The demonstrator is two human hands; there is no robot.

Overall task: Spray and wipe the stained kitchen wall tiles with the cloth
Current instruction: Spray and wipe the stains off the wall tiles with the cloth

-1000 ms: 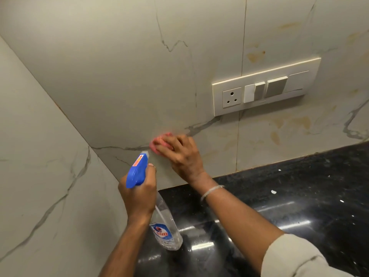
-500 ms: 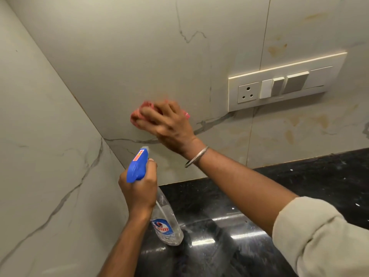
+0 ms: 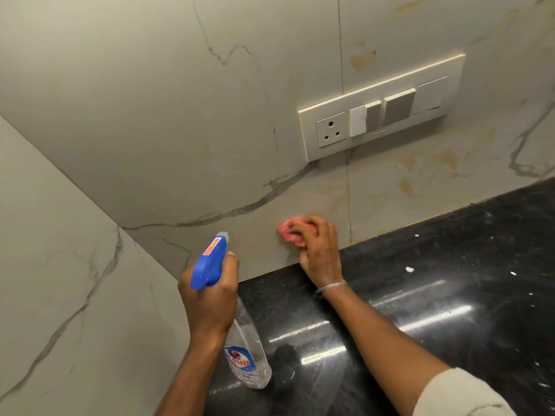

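Head view shows the right hand [image 3: 319, 250] gripping a bunched pink cloth [image 3: 289, 232] and pressing it to the wall tiles [image 3: 180, 115], below and left of the switch plate [image 3: 381, 109], just above the black countertop [image 3: 450, 280]. Further left of the plate and lower, the left hand [image 3: 210, 298] is wrapped round the neck of the spray bottle [image 3: 250, 355], with its blue nozzle toward the wall.

The task looks partway done. The tile left of the plate shows little yellowing, while brownish stains [image 3: 405, 163] remain directly below the plate and above it, apparently untouched. That right-hand tile is probably what is left to spray and wipe.

Half a second ago the cloth sat higher, nearly level with the plate's bottom edge. It has since swept down to the tile's foot and closer under the plate. The bottle hand has barely shifted.
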